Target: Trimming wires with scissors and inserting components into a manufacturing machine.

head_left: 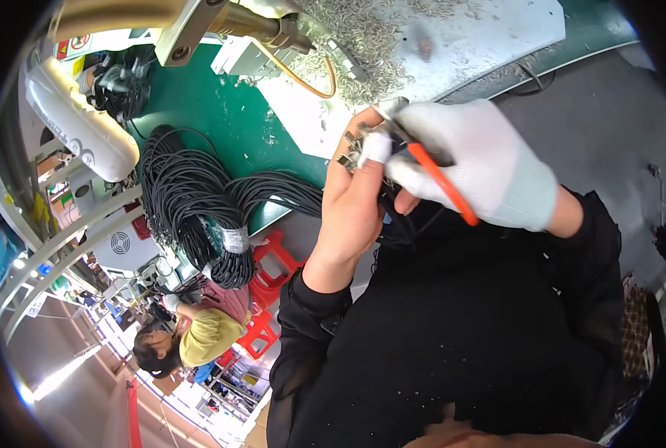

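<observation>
My left hand (350, 216), bare apart from a white cover on the thumb, is closed around black cables with small metal connectors (345, 158) at their ends. My right hand (475, 142) wears a white glove and grips orange-handled pliers (446, 185). The pliers' head points at the connectors beside my left thumb; its jaws are blurred and partly hidden, so I cannot tell whether they touch. From my left hand the cables run left into a large black cable bundle (191, 187) tied with a pale wrap. More dark cable hangs below my hands.
A green table (232, 112) bears a pale board (490, 33) strewn with tiny metal scraps. Above it juts a metal machine arm (262, 26) with an orange cord. A white lamp (75, 119) stands left. Red stools (269, 272) and a seated person (209, 336) are beyond the table's edge.
</observation>
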The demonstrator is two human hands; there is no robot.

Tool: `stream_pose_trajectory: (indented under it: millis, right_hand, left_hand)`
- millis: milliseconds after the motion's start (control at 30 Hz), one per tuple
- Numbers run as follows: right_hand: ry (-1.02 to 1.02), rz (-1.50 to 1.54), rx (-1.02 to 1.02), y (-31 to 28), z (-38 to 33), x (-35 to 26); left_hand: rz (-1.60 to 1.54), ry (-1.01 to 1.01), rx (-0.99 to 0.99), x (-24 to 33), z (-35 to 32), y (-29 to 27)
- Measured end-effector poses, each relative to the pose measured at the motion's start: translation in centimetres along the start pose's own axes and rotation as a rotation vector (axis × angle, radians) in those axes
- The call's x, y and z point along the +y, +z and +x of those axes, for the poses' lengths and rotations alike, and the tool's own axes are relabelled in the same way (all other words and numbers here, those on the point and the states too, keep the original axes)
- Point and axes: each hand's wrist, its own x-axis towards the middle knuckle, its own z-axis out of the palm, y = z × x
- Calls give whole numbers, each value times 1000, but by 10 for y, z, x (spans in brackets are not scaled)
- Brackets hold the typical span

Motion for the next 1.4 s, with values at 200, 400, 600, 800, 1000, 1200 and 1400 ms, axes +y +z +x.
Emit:
stream_pose_trajectory:
  millis: [200, 400, 600, 800, 1000, 1200, 1400]
  right_hand:
    - [81, 91, 51, -17, -16, -11]
    - [286, 612, 21, -35, -39, 11]
    - [249, 623, 114, -40, -49, 1]
    - [465, 501, -172, -57, -44, -13]
    - [170, 354, -118, -42, -46, 7]
    - [-329, -349, 343, -19, -42, 5]
    - [-243, -480, 375, -20, -36, -5]
  left_hand:
    - [182, -25, -13, 3, 0, 8]
    - [909, 228, -61, -2, -5, 35]
    - [1075, 714, -156, -18, 8, 25]
    - [1359, 960, -285, -6, 14, 22]
    - [919, 541, -405, -1, 5, 27]
    - [-61, -151, -105, 5, 1, 25]
    - [507, 144, 190, 6, -4, 27]
